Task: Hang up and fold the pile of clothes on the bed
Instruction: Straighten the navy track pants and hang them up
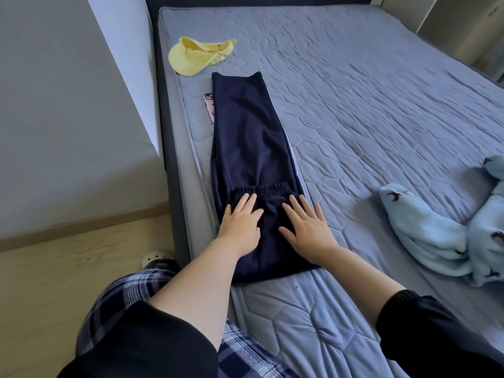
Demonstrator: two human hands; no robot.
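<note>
Navy trousers [251, 137] lie lengthwise near the left edge of the bed [368, 105]. Their near part is folded over, so the elastic waistband sits across the legs. My left hand [241, 222] presses flat on the folded part, fingers straight and just short of the waistband. Beside it, my right hand [306, 227] presses flat on the same fold, fingers spread. A light blue garment [447, 236] with small dark bird prints lies crumpled at the right edge of the view.
A yellow cap [196, 55] lies on the bed beyond the trousers' hems. A pink phone [209, 106] sticks out from under the trousers' left side. Wooden floor [54, 282] and a grey wall [68, 118] are to the left.
</note>
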